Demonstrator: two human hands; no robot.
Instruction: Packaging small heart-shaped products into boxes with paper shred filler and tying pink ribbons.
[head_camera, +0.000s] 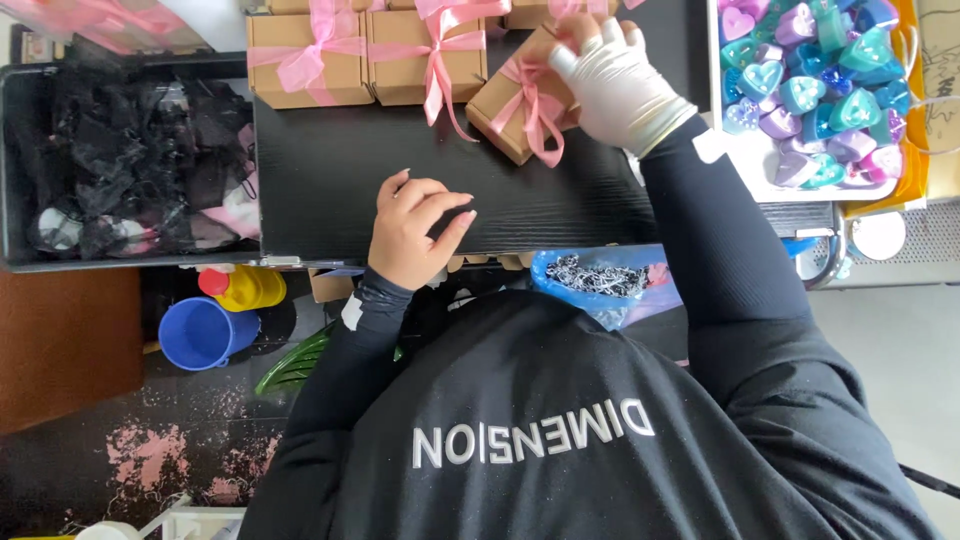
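Resting on the far corner of a tilted brown box with a pink ribbon (522, 108), upper centre, the gloved right hand (615, 85) bends its fingers over the bow. Motion blur hides whether this grip pinches the ribbon or only presses. The bare left hand (415, 232) lies half-curled and empty at the near edge of the black tabletop (330, 180). More ribboned boxes (365, 50) are cut off by the top edge. A tray of coloured hearts (815, 90) sits upper right.
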